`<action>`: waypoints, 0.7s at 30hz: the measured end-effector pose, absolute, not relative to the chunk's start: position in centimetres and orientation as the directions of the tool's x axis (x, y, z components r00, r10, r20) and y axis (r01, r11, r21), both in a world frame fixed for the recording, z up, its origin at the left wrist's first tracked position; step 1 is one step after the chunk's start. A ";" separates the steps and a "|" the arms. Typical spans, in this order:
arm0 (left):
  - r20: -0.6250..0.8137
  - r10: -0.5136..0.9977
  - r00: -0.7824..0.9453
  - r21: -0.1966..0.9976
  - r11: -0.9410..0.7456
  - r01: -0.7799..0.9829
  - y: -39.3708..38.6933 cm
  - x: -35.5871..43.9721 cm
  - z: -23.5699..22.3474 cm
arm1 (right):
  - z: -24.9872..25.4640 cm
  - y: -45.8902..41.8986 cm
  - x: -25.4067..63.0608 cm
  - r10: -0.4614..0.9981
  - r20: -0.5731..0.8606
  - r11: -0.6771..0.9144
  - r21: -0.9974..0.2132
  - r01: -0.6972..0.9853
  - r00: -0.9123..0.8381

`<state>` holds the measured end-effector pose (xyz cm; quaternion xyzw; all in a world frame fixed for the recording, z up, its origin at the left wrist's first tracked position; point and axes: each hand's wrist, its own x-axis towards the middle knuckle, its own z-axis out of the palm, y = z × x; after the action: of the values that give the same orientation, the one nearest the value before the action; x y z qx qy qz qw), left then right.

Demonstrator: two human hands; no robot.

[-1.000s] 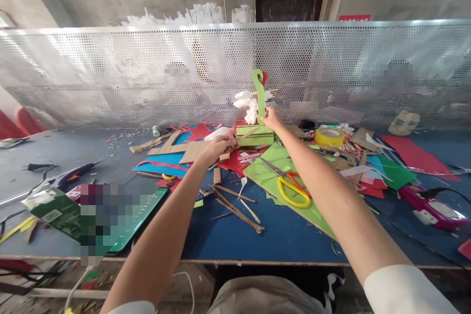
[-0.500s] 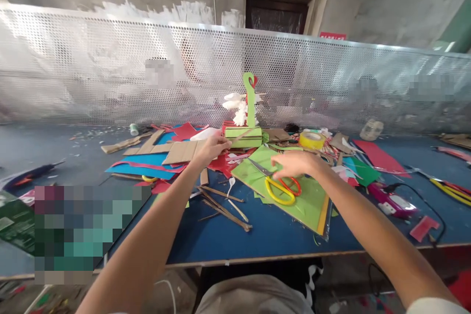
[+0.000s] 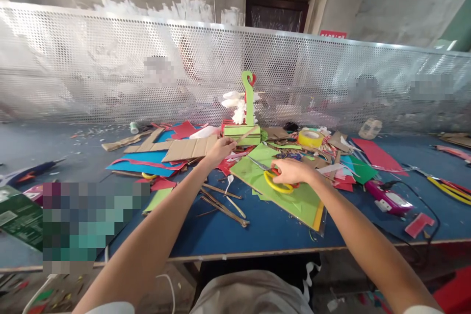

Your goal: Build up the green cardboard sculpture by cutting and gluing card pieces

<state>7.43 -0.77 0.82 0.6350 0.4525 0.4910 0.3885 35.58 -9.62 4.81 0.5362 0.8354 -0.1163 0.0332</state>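
My left hand is closed in a pinch on a thin tan strip, whose far end slants up across the front of a green block. Scissors with yellow and red handles lie over green paper sheets. The fingers of my right hand are closed around the scissors' handles, partly covering the red one. The blades point up and left. Behind the block stands a green paper piece with a curled top, beside white spoon-like pieces.
Left of centre lie cardboard strips and blue paper. Thin sticks and a white plastic spoon lie in front. To the right are yellow tape, a purple device with a cable and red paper. A perforated metal screen stands behind.
My right hand has come down onto the scissors and closed on their handles, which have shifted slightly. My left hand, still pinching the strip, has moved a little to the right.
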 end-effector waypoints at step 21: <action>0.249 0.965 0.085 0.946 -0.224 -0.235 -2.6 9.8 2.5 | 1.9 -8.4 35.2 0.812 0.174 0.518 -0.654 0.551 -0.558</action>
<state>9.76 -2.56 2.48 0.5248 0.3477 0.5800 0.5170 35.19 -8.36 1.93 0.4061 0.8385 -0.2754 -0.2369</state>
